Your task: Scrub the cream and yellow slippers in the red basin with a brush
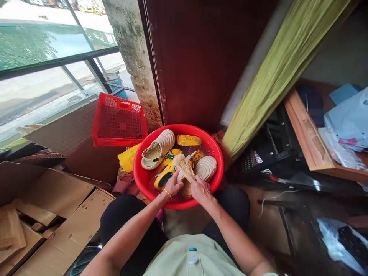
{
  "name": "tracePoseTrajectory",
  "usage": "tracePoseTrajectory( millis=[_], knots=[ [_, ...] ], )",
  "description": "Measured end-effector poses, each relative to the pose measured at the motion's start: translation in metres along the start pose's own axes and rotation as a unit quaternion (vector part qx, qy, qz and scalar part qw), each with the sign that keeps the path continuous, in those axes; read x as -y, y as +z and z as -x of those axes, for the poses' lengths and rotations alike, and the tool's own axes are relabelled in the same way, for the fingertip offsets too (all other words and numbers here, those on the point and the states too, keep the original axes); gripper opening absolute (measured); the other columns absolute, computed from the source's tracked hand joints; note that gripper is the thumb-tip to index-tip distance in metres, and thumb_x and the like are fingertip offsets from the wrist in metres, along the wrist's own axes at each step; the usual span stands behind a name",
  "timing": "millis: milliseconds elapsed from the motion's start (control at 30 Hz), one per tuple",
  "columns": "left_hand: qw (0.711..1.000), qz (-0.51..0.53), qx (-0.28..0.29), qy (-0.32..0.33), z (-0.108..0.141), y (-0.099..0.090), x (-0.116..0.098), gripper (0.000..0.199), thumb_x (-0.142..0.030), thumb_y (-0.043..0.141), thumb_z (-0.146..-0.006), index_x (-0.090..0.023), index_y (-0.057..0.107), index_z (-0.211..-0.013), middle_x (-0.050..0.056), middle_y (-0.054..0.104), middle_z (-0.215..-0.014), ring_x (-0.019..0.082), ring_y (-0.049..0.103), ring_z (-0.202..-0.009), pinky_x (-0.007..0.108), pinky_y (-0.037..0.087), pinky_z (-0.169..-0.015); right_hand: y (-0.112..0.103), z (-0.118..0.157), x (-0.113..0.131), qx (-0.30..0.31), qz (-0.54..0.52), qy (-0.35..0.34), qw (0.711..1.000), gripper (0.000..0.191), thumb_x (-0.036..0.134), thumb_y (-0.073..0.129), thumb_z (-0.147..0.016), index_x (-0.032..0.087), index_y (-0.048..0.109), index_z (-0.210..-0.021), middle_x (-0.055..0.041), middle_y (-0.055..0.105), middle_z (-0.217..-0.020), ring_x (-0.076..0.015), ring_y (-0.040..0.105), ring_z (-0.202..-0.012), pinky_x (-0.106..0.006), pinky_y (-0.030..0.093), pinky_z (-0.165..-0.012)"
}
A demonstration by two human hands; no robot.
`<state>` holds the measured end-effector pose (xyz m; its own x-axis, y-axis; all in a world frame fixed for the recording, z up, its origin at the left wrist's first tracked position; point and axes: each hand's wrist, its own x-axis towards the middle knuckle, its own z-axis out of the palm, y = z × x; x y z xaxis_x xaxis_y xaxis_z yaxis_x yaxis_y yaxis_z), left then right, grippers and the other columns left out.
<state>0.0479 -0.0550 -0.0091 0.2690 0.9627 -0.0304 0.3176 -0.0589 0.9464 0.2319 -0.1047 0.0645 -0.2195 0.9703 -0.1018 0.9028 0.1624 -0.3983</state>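
A round red basin [138, 174] stands between my knees with wet clogs in it. My right hand [200, 188] is closed on a scrub brush [183, 163] with pale bristles. My left hand [173, 186] grips a yellow clog [163, 179] with a dark inside, and the brush is against or just over it. How the fingers wrap the clog is partly hidden. A cream clog [162, 145] rests on the basin's left side. A yellow sole [189, 140] shows at the far side, and a cream sole [206, 168] lies to the right.
A red plastic crate [120, 120] stands behind the basin at left. Cardboard boxes [77, 218] fill the left side. A dark red door panel [207, 57] rises behind. To the right hang a yellow-green curtain [267, 88] and a wooden shelf [310, 138] with bags.
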Motion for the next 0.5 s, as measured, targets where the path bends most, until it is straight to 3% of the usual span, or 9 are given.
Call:
tracePoseTrajectory(
  millis=[133, 200, 300, 400, 500],
  knots=[
    [0.999, -0.019, 0.025, 0.011, -0.001, 0.002, -0.001, 0.097, -0.016, 0.055, -0.064, -0.013, 0.036, -0.159, 0.013, 0.048, -0.159, 0.033, 0.044, -0.145, 0.051, 0.029, -0.123, -0.025, -0.042, -0.004, -0.019, 0.045, 0.078, 0.996, 0.063, 0.014, 0.045, -0.095, 0.022, 0.046, -0.157, -0.0178, 0.069, -0.121, -0.0289, 0.069, -0.101, -0.036, 0.054, -0.086],
    [1.0, -0.021, 0.011, 0.014, 0.0, 0.002, 0.001, 0.098, -0.015, 0.055, -0.064, -0.014, 0.034, -0.159, 0.012, 0.045, -0.161, 0.033, 0.041, -0.147, 0.051, 0.027, -0.124, -0.03, -0.049, -0.006, -0.017, 0.031, 0.07, 0.997, 0.061, 0.013, 0.044, -0.095, 0.018, 0.047, -0.156, -0.0174, 0.069, -0.124, -0.0276, 0.067, -0.108, -0.034, 0.053, -0.092],
    [1.0, -0.025, -0.013, -0.007, 0.0, 0.001, 0.007, 0.088, -0.017, 0.056, -0.067, -0.013, 0.043, -0.154, 0.014, 0.051, -0.156, 0.034, 0.048, -0.142, 0.05, 0.032, -0.121, -0.023, -0.032, -0.002, 0.027, 0.038, 0.012, 0.999, 0.064, 0.016, 0.043, -0.096, 0.026, 0.043, -0.159, -0.0137, 0.067, -0.128, -0.0252, 0.068, -0.105, -0.034, 0.053, -0.091],
    [0.998, -0.053, -0.025, -0.039, 0.0, 0.001, 0.01, 0.069, -0.017, 0.059, -0.068, -0.013, 0.059, -0.137, 0.015, 0.068, -0.134, 0.035, 0.062, -0.122, 0.051, 0.043, -0.112, -0.013, -0.008, 0.004, 0.085, 0.072, -0.029, 0.993, 0.068, 0.021, 0.045, -0.096, 0.036, 0.036, -0.161, -0.0122, 0.065, -0.132, -0.0259, 0.07, -0.098, -0.036, 0.055, -0.084],
    [0.998, -0.046, -0.036, -0.025, -0.002, 0.001, 0.006, 0.066, -0.016, 0.062, -0.065, -0.014, 0.064, -0.131, 0.014, 0.071, -0.126, 0.035, 0.063, -0.119, 0.049, 0.045, -0.109, -0.016, -0.012, 0.002, 0.09, 0.08, 0.012, 0.993, 0.066, 0.02, 0.043, -0.097, 0.035, 0.036, -0.161, -0.0124, 0.065, -0.132, -0.0264, 0.07, -0.104, -0.037, 0.054, -0.089]
  ],
)
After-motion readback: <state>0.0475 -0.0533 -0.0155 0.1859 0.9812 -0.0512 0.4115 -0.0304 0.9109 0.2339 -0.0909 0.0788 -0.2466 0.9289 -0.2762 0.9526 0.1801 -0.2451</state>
